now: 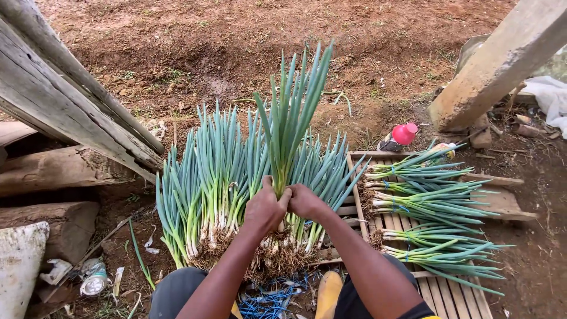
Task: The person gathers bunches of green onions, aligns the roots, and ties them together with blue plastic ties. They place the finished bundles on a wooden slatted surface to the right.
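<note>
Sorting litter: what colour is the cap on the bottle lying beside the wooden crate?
Pinkish-red cap on the small bottle; head view.

**Rough wood, waxy leaves, crumbly soil**

The spring onions (289,136) have smooth, waxy green leaves and hairy, soil-caked roots. The slatted crate (455,295) and the beams (65,106) are rough, weathered wood. The bottle cap (404,133) is glossy red plastic. The ground (236,47) is matt, crumbly earth.

Bare reddish soil (236,35); weathered timber beams (65,100) left; daylight.
</note>
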